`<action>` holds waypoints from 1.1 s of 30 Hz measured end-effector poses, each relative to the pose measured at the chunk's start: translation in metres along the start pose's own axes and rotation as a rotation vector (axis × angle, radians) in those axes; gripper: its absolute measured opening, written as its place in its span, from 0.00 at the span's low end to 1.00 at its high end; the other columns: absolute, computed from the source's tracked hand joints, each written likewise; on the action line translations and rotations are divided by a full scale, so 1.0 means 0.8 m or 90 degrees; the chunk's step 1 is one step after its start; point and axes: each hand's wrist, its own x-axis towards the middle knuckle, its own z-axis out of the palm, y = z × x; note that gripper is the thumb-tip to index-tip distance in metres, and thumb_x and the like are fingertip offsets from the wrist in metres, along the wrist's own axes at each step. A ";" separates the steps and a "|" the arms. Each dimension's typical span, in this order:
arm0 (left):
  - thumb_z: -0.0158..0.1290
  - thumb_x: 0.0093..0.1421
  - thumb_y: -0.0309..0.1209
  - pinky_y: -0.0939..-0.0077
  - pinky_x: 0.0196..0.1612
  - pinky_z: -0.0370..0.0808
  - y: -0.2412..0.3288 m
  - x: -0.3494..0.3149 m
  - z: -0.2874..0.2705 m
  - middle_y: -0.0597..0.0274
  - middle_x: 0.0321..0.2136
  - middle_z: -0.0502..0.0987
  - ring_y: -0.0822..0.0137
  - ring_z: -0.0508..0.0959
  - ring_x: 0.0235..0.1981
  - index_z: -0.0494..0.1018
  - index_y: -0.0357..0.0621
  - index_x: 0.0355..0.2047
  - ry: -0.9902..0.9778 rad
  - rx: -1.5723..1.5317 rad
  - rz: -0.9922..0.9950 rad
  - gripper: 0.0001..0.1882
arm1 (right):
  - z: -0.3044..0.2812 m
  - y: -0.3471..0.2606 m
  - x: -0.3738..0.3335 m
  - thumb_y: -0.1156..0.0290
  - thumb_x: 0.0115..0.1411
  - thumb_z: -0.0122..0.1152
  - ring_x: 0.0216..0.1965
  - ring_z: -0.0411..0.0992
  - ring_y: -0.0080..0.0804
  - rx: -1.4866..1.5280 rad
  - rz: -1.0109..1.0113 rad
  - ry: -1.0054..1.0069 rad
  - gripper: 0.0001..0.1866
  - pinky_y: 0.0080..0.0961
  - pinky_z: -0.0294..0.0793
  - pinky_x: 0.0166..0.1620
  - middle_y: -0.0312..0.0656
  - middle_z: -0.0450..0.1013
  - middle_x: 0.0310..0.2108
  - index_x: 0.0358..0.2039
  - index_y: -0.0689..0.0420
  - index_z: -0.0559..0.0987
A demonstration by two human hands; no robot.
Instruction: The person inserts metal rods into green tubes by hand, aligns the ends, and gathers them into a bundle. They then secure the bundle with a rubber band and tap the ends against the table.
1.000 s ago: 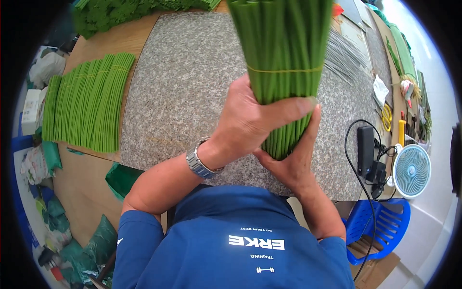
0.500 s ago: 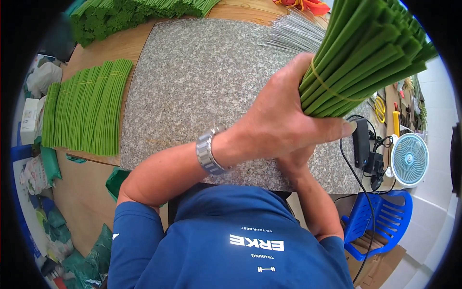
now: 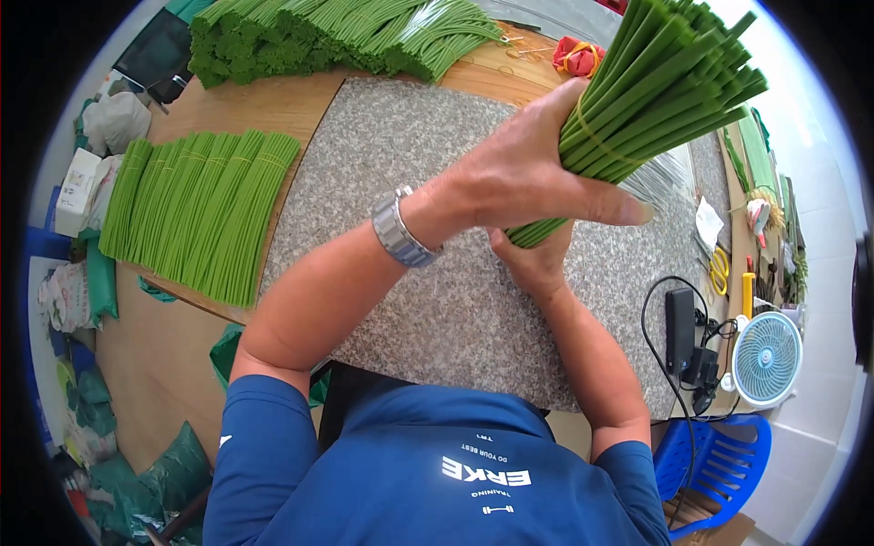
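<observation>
A thick bundle of green stems (image 3: 660,86) is held up, tilted to the right, over the speckled granite slab (image 3: 428,309). A thin yellowish rubber band (image 3: 596,138) circles it. My left hand (image 3: 537,173), a metal watch on its wrist, wraps round the middle of the bundle, thumb lying along the near side. Lower down, my right hand (image 3: 539,264) closes round the bundle's bottom end; its fingers are partly hidden behind my left forearm and the stems. Several banded green bundles (image 3: 196,214) lie side by side on the wooden table at the left.
A large pile of green stems (image 3: 319,36) lies at the back left, a red bundle (image 3: 575,57) at the back. Thin silvery wires (image 3: 669,179) lie behind the held bundle. At right are yellow-handled scissors (image 3: 719,269), a black power adapter (image 3: 678,329), a small fan (image 3: 767,359) and a blue chair (image 3: 724,469).
My view has shifted, showing more of the table's far side. The held bundle sits slightly further left in view, and its lower end now shows in my right hand.
</observation>
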 end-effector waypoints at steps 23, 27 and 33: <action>0.77 0.51 0.31 0.71 0.55 0.79 -0.022 -0.037 -0.025 0.64 0.48 0.83 0.73 0.80 0.48 0.76 0.36 0.60 -0.082 -0.124 -0.190 0.36 | -0.187 -0.240 0.211 0.12 0.59 0.42 0.80 0.56 0.49 -0.095 -0.307 -0.166 0.69 0.49 0.49 0.80 0.56 0.62 0.77 0.76 0.68 0.64; 0.72 0.56 0.35 0.69 0.57 0.78 -0.015 -0.036 -0.027 0.61 0.50 0.82 0.71 0.80 0.50 0.75 0.34 0.60 -0.093 -0.186 -0.201 0.33 | -0.131 -0.232 0.228 0.25 0.69 0.49 0.78 0.59 0.56 -0.437 -0.401 -0.444 0.55 0.48 0.56 0.79 0.62 0.63 0.75 0.76 0.64 0.64; 0.70 0.56 0.33 0.68 0.58 0.77 -0.016 -0.040 -0.031 0.61 0.52 0.81 0.70 0.79 0.53 0.73 0.33 0.62 -0.100 -0.242 -0.176 0.35 | -0.141 -0.261 0.252 0.28 0.70 0.51 0.77 0.60 0.57 -0.405 -0.456 -0.402 0.54 0.47 0.58 0.79 0.65 0.61 0.75 0.75 0.68 0.64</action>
